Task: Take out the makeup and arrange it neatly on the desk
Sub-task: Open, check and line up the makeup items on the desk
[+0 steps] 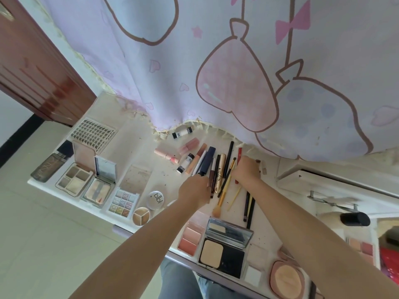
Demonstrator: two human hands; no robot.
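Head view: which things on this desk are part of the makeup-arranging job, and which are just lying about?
Job:
left hand and right hand, both at the row of pencils and brushes
eyeshadow palette
powder compact
blush palette
lipsticks

Lying about:
patterned curtain
wooden door
metal handle

A white card of false-lash clusters (93,133) at the far left of the desk carries the printed word "XOYO" along its right edge. A small round jar with a white lid (155,199) near the middle of the desk shows the dark letters "blbl". The dark translucent rectangular bottle (48,168) at the far left bears pale lettering too faint to read. The black-and-white tubes (182,132) by the curtain hem have print too small to make out.
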